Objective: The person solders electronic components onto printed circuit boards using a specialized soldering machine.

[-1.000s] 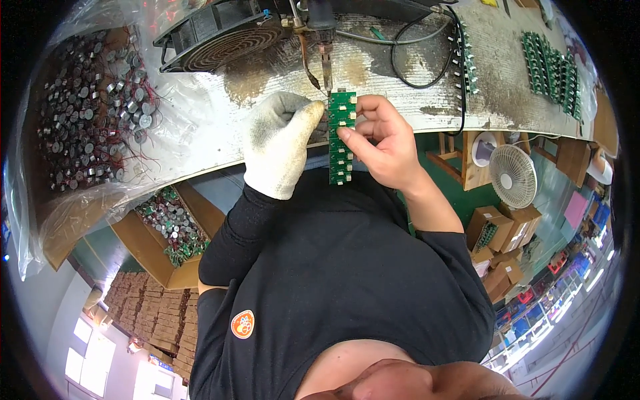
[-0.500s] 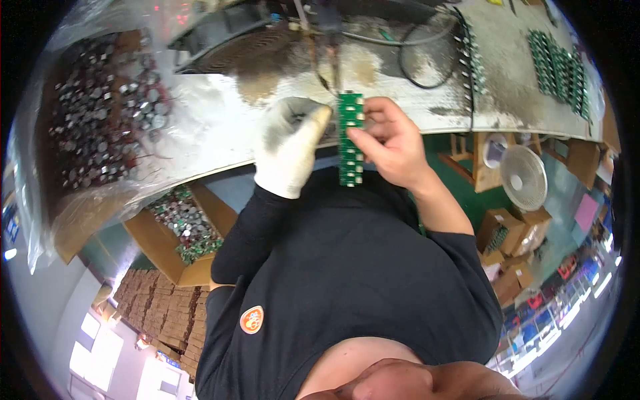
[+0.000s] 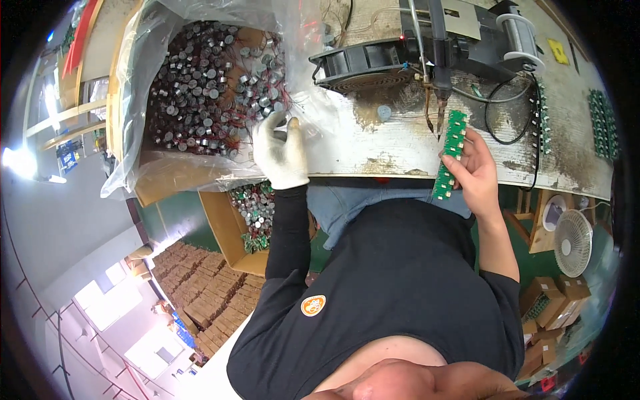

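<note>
My right hand [image 3: 475, 172] grips a long narrow green circuit board [image 3: 449, 160] with small pale parts along it, thumb on its face. The board stands tilted just beside the tip of a fixed soldering iron [image 3: 441, 93]; I cannot tell whether they touch. My left hand [image 3: 281, 155], in a white glove, is at the right edge of a heap of small round metal parts with red wires [image 3: 200, 100]. Its thumb and fingers are bent together at the parts; what lies between them is too small to make out.
A black fan [image 3: 367, 61] and a solder wire spool [image 3: 519, 37] stand at the back of the bench. A black cable [image 3: 490, 123] loops to the right. More green boards [image 3: 602, 123] lie far right. Below the bench is a cardboard box [image 3: 223, 230] of parts.
My left hand has moved left, from beside the board to the heap of metal parts. My right hand still holds the board by the iron. The view has swung left.
</note>
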`<state>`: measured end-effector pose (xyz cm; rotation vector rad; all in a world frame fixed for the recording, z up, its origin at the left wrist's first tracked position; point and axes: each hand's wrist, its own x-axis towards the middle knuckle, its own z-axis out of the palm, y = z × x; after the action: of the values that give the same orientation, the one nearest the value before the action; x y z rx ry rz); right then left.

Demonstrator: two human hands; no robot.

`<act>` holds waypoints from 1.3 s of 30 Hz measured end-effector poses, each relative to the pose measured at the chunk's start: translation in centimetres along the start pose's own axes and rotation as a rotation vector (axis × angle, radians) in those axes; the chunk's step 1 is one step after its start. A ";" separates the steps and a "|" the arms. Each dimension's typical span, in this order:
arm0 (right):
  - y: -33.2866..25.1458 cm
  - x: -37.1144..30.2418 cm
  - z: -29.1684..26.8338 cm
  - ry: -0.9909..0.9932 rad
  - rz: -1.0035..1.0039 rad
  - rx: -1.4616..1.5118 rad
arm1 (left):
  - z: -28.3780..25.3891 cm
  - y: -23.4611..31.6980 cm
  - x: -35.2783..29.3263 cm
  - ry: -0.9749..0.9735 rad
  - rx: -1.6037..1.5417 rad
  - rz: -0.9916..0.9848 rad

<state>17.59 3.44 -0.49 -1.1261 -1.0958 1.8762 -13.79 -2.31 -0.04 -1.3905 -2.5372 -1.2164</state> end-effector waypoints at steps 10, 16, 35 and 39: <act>0.2 -0.2 0.1 -0.009 -0.024 0.027 | 0.6 -0.2 4.7 -0.330 0.386 0.313; 0.0 0.0 0.0 -0.009 -0.027 0.041 | -0.5 1.2 1.0 -0.313 0.237 0.263; 0.3 0.2 -0.1 -0.007 -0.026 -0.002 | -5.0 3.2 -0.1 -0.136 0.100 0.051; 0.2 0.1 0.0 -0.001 -0.019 -0.003 | -2.5 0.6 1.7 -0.189 0.234 -0.036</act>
<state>17.56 3.48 -0.72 -1.1126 -1.1063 1.8620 -15.17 -2.48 2.66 -1.4725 -2.7302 -0.7923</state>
